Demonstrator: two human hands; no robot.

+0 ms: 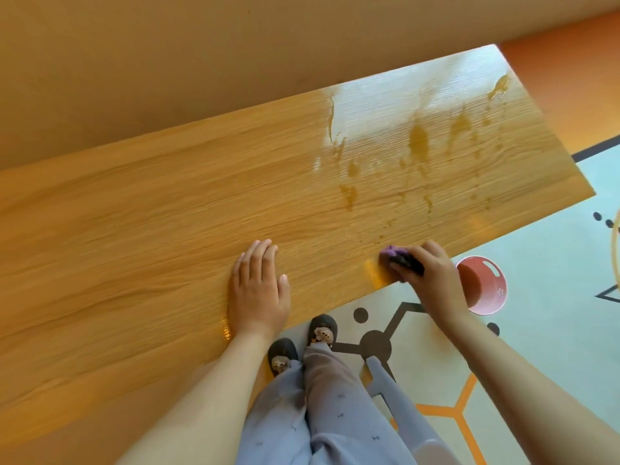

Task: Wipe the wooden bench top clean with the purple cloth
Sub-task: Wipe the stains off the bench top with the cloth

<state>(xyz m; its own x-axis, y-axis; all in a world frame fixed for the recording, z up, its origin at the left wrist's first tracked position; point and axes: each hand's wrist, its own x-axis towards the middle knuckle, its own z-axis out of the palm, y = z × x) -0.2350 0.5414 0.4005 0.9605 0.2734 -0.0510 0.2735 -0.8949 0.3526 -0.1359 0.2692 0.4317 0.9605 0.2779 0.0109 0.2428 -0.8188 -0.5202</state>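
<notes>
A right hand [427, 276] grips a bunched purple cloth [397, 257] at the near edge of the wooden bench top [167, 203] — left hand [258, 290] flat, fingers spread, holding nothing.

Single head-worn wide-angle view, looking steeply down, close over the wooden bench top [167, 209], floor [553, 347] beyond
</notes>
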